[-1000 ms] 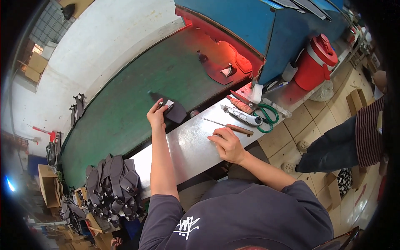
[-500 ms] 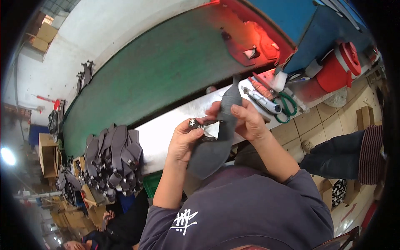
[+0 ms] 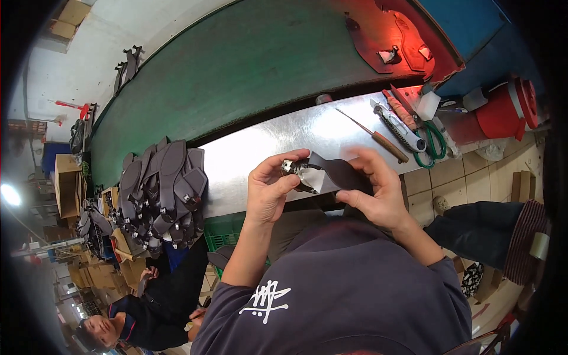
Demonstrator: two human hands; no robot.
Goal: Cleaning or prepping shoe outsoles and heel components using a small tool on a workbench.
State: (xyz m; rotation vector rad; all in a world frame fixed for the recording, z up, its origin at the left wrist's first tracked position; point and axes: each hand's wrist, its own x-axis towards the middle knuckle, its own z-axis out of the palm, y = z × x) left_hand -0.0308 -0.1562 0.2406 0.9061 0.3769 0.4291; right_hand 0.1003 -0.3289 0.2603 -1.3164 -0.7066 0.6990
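A dark grey sandal sole (image 3: 340,176) is held between my two hands over the front of the metal ledge, seen partly edge-on and curved. A small dark strap end with a shiny fitting and a pale, whitish flap (image 3: 311,179) shows at its left part. My left hand (image 3: 269,189) pinches that strap end between thumb and fingers. My right hand (image 3: 378,192) curls round the sole's other end, thumb below; its upper fingers are slightly blurred. Part of the sole is hidden by the right hand.
Similar grey soles (image 3: 163,183) are heaped at the left. On the metal ledge (image 3: 236,157) lie an awl (image 3: 387,146), a utility knife (image 3: 399,130) and green-handled scissors (image 3: 438,145). More soles (image 3: 410,38) lie under red light on the green belt (image 3: 236,65). Another person (image 3: 151,316) is at lower left.
The sole has been turned from lying lengthwise to a curved, more edge-on position. My right hand has moved onto its right end. The awl has come into sight, and the view has shifted.
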